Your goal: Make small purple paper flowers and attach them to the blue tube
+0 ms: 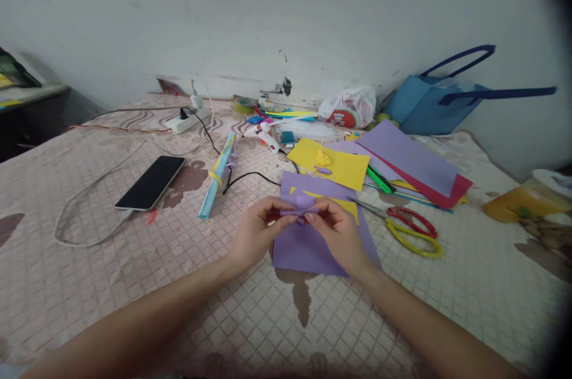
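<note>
Between my fingertips is a small piece of purple paper (pixel 305 202), bent or folded, held from both sides. My left hand (pixel 261 227) pinches its left end, and my right hand (pixel 337 227) pinches the right end. Fingers cover part of the piece. Below it lies a purple sheet (pixel 308 254), with yellow paper scraps (pixel 348 207) on top. Scissors (pixel 409 230) with one red and one yellow handle rest just right of my right hand, blades pointing at the purple sheet. Behind is a yellow sheet (pixel 353 169) carrying a crumpled yellow bit (pixel 322 158).
A phone (pixel 151 183) on a cable and a light blue folded strip (pixel 217 179) lie left. Behind them are a power strip (pixel 186 121) and a white glue gun (pixel 267 136). To the right are a green cutter (pixel 379 179), stacked coloured paper (pixel 411 155), a blue bag (pixel 433 105) and a drink (pixel 522 200).
</note>
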The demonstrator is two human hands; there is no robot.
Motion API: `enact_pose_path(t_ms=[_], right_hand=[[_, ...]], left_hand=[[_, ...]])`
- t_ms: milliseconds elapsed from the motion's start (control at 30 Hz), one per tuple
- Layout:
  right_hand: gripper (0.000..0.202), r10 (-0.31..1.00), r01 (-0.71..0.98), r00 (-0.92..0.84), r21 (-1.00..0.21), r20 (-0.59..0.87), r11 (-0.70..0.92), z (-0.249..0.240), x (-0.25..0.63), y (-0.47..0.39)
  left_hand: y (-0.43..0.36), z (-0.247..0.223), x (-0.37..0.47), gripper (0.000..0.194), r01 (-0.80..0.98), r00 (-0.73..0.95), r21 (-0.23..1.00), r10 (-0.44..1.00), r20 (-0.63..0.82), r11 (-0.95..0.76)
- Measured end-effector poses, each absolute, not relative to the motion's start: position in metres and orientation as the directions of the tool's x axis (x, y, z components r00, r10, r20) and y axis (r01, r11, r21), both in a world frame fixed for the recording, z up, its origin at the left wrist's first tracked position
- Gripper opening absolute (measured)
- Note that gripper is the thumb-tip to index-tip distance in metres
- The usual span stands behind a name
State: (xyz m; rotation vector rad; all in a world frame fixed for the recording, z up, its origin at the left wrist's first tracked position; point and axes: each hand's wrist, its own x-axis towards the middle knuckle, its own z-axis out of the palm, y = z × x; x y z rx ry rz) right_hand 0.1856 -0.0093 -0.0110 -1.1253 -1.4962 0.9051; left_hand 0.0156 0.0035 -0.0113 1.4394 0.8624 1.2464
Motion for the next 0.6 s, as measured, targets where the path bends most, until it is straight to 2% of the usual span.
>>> enact_pose_path(t_ms=[167, 400, 600], right_hand=[[0.009, 0.924, 0.223, -0.038, -0.898, 0.380, 0.379, -0.0088, 0.1853, -0.0119], [0.006, 0.863, 0.257, -0.021, -0.832, 0.504, 0.492, -0.0091, 0.1876, -0.0147], [0.005, 0.826, 0.214, -0.040, -0.803, 0.562, 0.557, -0.0101, 0.1901, -0.0173]], left_hand=[[0.0025, -0.0097, 0.0132, 0.011, -0.026, 0.170, 0.931, 0.917, 0.362, -0.363], [-0.0008, -0.0077, 0.0090, 0.004, 0.094, 0.176, 0.820, 0.820, 0.545, -0.565], [-0.0037, -0.0070, 0.0064, 0.011, 0.104, 0.184, 0.721, 0.726, 0.663, -0.685]])
